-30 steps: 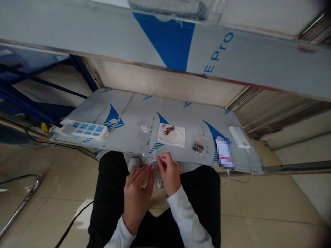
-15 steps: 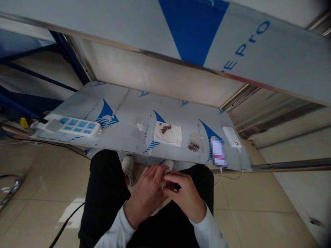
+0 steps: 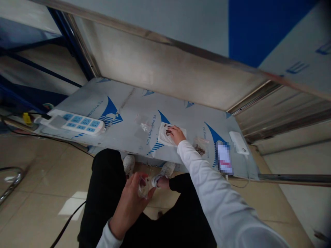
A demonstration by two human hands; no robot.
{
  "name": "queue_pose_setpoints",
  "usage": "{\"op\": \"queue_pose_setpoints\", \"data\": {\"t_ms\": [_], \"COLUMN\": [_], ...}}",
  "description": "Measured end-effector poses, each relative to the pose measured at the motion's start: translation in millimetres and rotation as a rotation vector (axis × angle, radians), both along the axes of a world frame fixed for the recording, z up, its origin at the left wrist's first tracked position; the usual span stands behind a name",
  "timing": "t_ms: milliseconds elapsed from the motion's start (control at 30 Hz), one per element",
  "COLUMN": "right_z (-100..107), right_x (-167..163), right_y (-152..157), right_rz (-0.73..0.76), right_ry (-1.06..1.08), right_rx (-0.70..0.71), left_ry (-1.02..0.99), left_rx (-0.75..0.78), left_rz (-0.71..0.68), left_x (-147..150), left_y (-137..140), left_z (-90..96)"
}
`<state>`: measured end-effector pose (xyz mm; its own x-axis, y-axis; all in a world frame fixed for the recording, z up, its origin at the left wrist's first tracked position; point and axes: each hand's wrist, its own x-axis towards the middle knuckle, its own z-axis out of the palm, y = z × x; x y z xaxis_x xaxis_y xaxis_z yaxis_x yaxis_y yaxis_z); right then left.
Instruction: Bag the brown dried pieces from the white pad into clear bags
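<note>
Over my lap, my left hand [image 3: 133, 193] is closed around a small clear plastic bag [image 3: 143, 187], its opening held between thumb and fingers. What the bag holds cannot be made out. My right hand [image 3: 177, 134] is stretched forward to a white tissue [image 3: 165, 137] on the shelf. Its fingertips are drawn together at the small brown pieces [image 3: 168, 131] lying there and hide some of them. Whether a piece is between the fingers is too small to tell. Right of the tissue lies a clear bag of brown pieces [image 3: 200, 149], partly beside my sleeve.
On the film-covered metal shelf [image 3: 124, 134] are a power strip [image 3: 82, 124], a clear bag [image 3: 143, 126], a phone [image 3: 224, 158] and a white power bank [image 3: 239, 142] with a cable. A wide panel [image 3: 181, 24] overhangs the shelf. My knees are close to its front edge.
My hands were together over my lap and have parted. The right one has reached forward to the tissue; the left stays low with the clear bag now visible. The view has shifted slightly.
</note>
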<state>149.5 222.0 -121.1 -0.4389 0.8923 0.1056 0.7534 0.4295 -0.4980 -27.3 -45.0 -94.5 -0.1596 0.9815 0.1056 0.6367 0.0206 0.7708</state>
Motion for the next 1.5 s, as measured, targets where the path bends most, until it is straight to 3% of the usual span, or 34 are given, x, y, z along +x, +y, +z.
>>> {"op": "queue_pose_setpoints", "data": {"t_ms": [267,433,567,667,733,800,900,1033,1300,1400,1500], "right_z": [-4,10,48,92,120,140,156,161,172,176,160], "right_x": [8,12,13,12,12,12,16,20,7,0,1], "right_y": [8,-6,-58,-114,-147,-168,-179,-182,-188,-184,-160], "right_rz": [0.002,-0.111,-0.177,-0.096,-0.031,-0.001,0.009,0.051,0.246,0.307,0.311], "right_ry": [0.036,0.187,0.412,0.742,0.779,0.716,0.495,0.21,-0.139,-0.159,0.029], "right_rx": [-0.037,-0.035,-0.099,-0.381,-0.479,-0.457,-0.279,-0.087,0.027,0.012,-0.058], "left_ry": [0.015,-0.026,-0.055,-0.078,-0.1,-0.12,-0.161,-0.218,-0.256,-0.252,-0.226], "left_rx": [-0.014,-0.024,0.009,0.083,0.136,0.177,0.207,0.195,0.191,0.201,0.185], "left_rz": [-0.009,-0.046,-0.03,-0.039,-0.064,-0.092,-0.13,-0.176,-0.168,-0.154,-0.092], "left_x": [-17,-12,2,18,31,42,55,62,54,49,41], "left_y": [8,22,45,61,67,69,65,59,58,59,61], "left_z": [-6.4,0.9,19.7,39.4,51.5,60.8,67.8,68.0,62.6,58.5,52.4]}}
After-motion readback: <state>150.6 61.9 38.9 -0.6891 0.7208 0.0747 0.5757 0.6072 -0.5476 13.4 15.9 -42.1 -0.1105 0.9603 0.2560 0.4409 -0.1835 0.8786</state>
